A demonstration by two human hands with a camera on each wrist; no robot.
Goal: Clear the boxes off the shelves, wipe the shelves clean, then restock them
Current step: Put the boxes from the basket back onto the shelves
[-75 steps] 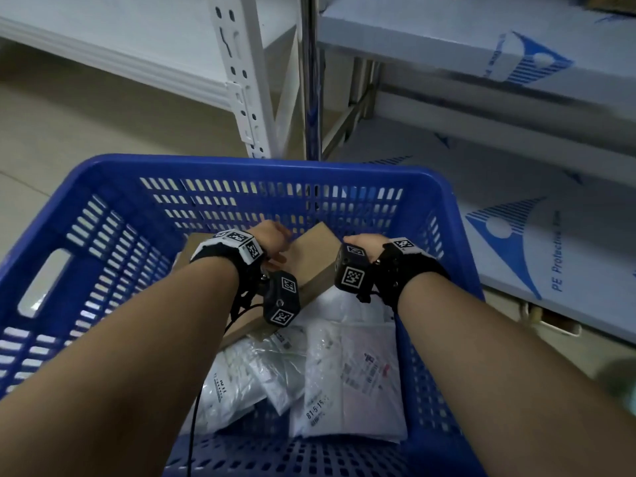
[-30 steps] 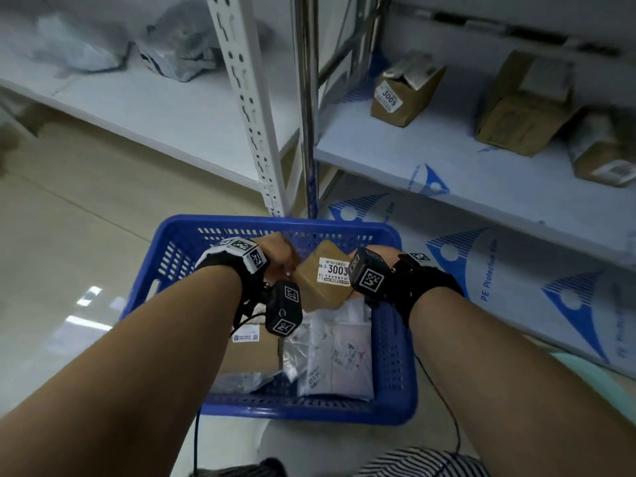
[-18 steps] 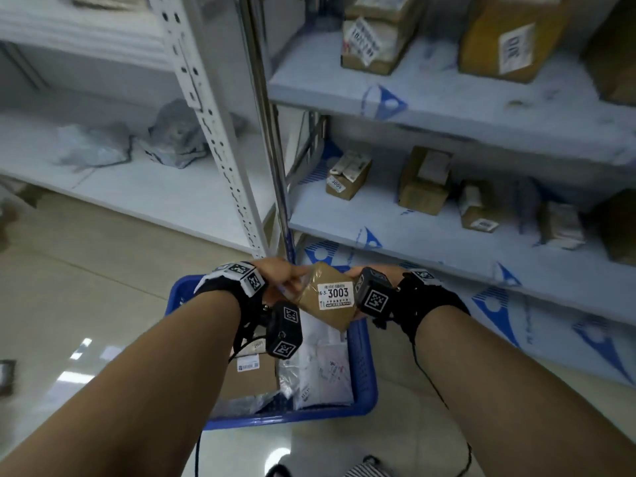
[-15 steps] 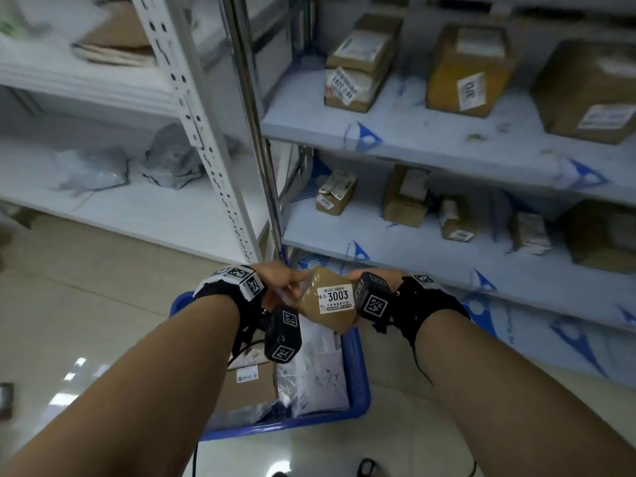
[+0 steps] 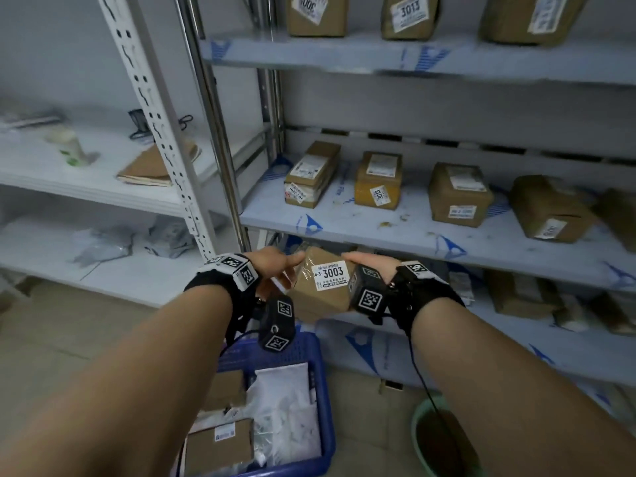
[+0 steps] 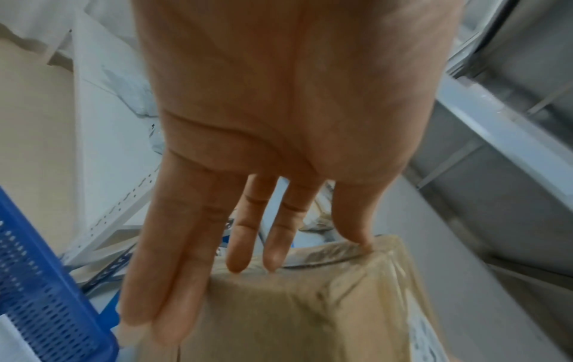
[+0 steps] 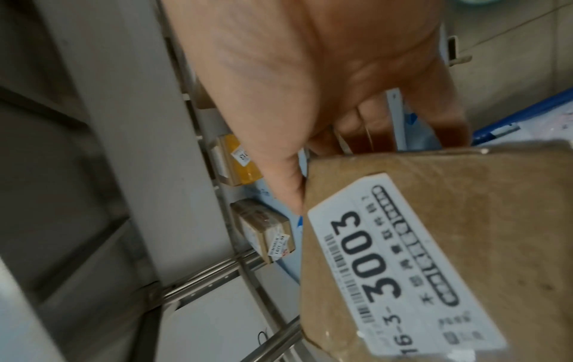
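A brown cardboard box with a white label reading 3003 hangs in the air between my two hands, in front of the edge of the middle shelf. My left hand lies against its left side. Its fingers are straight along the box, with the thumb on the top edge. My right hand holds the right end, thumb beside the label and fingers curled behind the box. The blue basket stands on the floor below my hands.
Several taped boxes stand spaced out on the dusty middle shelf, and more on the shelves above and below. The basket holds a flat box and white mail bags. A green basin sits on the floor. Grey bags lie on the white rack at left.
Both hands lifted the 3003 box out of the blue basket and up to the level of the middle shelf's edge. My view rose from the basket to the shelves.
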